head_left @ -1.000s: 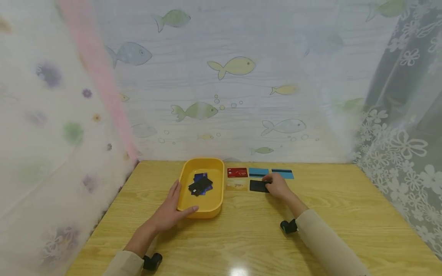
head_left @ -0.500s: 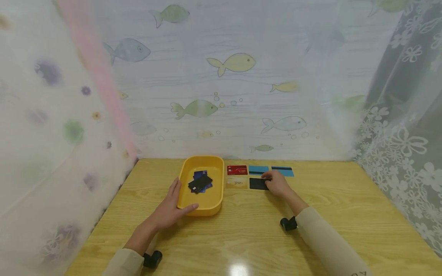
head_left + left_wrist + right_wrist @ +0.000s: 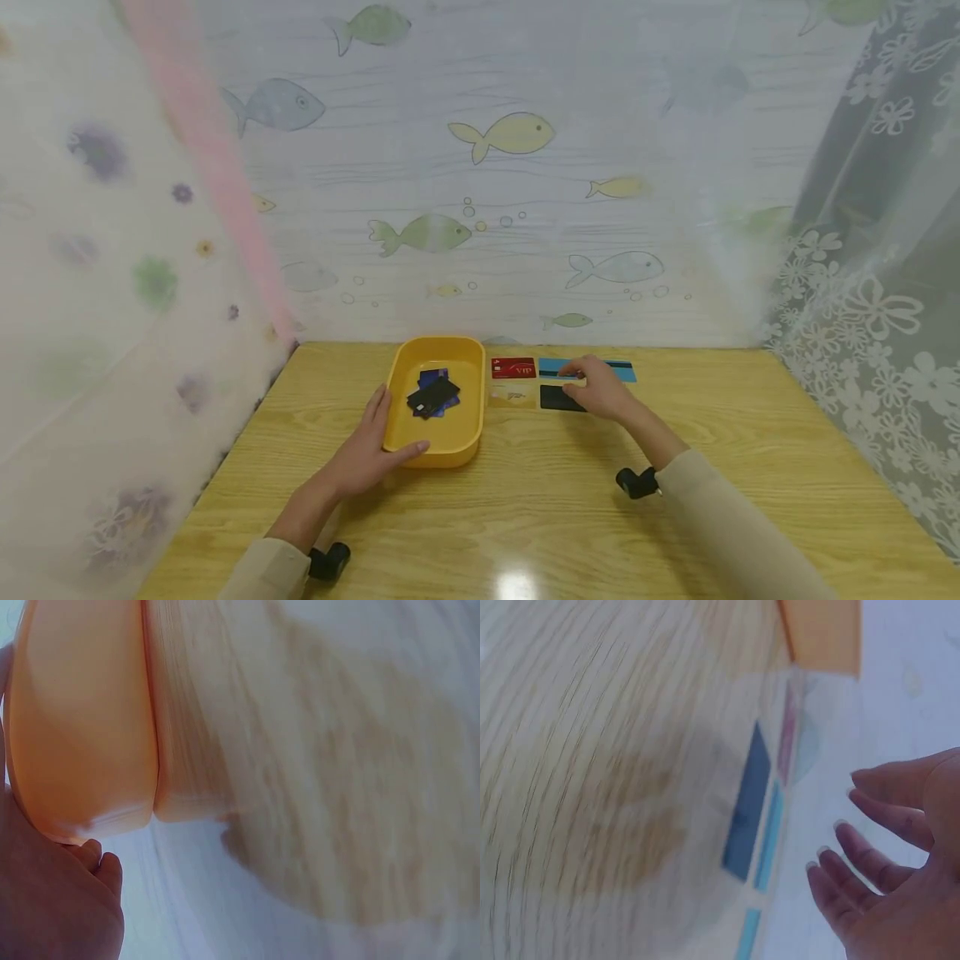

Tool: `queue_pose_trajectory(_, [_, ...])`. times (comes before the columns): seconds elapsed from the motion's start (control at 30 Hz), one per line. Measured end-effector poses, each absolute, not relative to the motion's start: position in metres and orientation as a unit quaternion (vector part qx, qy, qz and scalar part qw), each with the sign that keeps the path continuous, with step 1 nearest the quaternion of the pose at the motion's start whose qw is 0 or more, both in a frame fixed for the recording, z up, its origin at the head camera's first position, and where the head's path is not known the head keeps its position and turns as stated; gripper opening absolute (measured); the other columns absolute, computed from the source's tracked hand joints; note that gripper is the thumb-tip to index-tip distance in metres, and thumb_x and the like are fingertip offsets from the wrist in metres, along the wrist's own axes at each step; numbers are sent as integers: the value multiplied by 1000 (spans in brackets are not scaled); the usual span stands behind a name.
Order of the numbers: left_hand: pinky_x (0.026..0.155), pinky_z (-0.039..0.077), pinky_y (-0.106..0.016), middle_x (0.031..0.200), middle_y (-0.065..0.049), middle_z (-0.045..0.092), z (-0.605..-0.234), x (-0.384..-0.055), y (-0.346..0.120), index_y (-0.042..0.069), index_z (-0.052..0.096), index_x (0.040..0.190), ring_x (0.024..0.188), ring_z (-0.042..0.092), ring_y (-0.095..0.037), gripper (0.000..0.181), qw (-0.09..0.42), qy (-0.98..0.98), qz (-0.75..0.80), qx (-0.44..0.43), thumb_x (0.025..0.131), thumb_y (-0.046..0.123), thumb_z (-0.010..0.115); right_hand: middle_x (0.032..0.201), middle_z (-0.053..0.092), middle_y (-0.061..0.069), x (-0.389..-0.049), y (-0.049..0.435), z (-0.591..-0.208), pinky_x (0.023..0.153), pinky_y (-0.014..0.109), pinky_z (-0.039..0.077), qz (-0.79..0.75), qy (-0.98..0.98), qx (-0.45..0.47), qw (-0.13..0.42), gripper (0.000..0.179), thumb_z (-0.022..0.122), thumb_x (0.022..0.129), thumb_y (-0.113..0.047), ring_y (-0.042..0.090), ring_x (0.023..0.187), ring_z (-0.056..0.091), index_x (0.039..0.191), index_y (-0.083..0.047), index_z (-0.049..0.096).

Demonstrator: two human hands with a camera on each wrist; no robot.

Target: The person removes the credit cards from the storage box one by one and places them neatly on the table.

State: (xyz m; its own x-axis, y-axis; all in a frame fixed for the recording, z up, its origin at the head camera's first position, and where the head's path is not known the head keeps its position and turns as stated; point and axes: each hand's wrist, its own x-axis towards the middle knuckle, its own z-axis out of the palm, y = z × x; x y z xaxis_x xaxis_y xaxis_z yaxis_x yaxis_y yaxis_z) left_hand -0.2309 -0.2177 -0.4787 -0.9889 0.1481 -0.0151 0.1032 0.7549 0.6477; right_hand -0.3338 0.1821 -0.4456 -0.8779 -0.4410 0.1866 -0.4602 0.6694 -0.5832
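Note:
My left hand holds a yellow plastic tray at its near-left corner, thumb over the front rim, fingers along the outer left wall. Inside the tray lie a black card and several dark blue cards, overlapping in a pile. My right hand hovers over a black card on the table, its fingers loosely bent and nothing between them. In the right wrist view, thumb and fingers are apart. Behind that card lies a light blue striped card, partly covered by the hand.
A red VIP card and a gold card lie right beside the tray. Another light blue striped card ends the back row. A fish-print curtain hangs along the back edge of the wooden table.
My right hand has let go of the black card's right end and lifted slightly, its fingers spreading. The black card stays in its row. The left hand and tray hold still.

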Motion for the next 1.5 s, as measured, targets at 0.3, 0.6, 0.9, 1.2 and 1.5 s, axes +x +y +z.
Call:
queue_pose_trajectory(0.3, [120, 20, -62, 172, -9, -12, -481, -234, -220, 12, -6, 165, 156, 12, -40, 125, 35, 935, 347, 65, 85, 76, 65, 133, 55, 26, -320, 155, -436, 93, 52, 53, 361, -889, 283, -11, 37, 63, 101, -9, 45, 118, 56, 135, 5, 59])
queue_pose_trajectory(0.6, [120, 20, -62, 172, -8, -13, -483, -238, -221, 12, -6, 165, 156, 12, -39, 125, 36, 935, 346, 67, 84, 77, 64, 133, 58, 26, -310, 119, -425, 95, 52, 52, 401, -862, 309, -24, 38, 65, 100, -9, 45, 118, 56, 135, 4, 58])
queue_pose_trajectory(0.9, [119, 23, -63, 172, -10, -12, -482, -235, -221, 11, -7, 165, 155, 14, -42, 124, 27, 938, 338, 73, 86, 77, 62, 133, 56, 24, -307, 86, -426, 96, 52, 52, 405, -841, 356, -34, 39, 63, 101, -11, 43, 117, 57, 137, 4, 56])
queue_pose_trajectory(1.2, [118, 24, -64, 172, -10, -12, -480, -235, -220, 10, -6, 165, 154, 17, -43, 124, 22, 937, 340, 75, 86, 76, 62, 127, 59, 20, -303, 58, -423, 101, 55, 49, 415, -834, 360, -50, 38, 67, 98, -11, 42, 117, 58, 133, 0, 59])
queue_pose_trajectory(1.5, [118, 24, -64, 172, -11, -11, -481, -233, -221, 8, -5, 165, 154, 17, -43, 123, 21, 935, 345, 78, 86, 75, 63, 138, 54, 26, -308, 29, -425, 102, 52, 50, 408, -848, 330, -74, 53, 69, 98, -15, 42, 123, 56, 143, 5, 50])
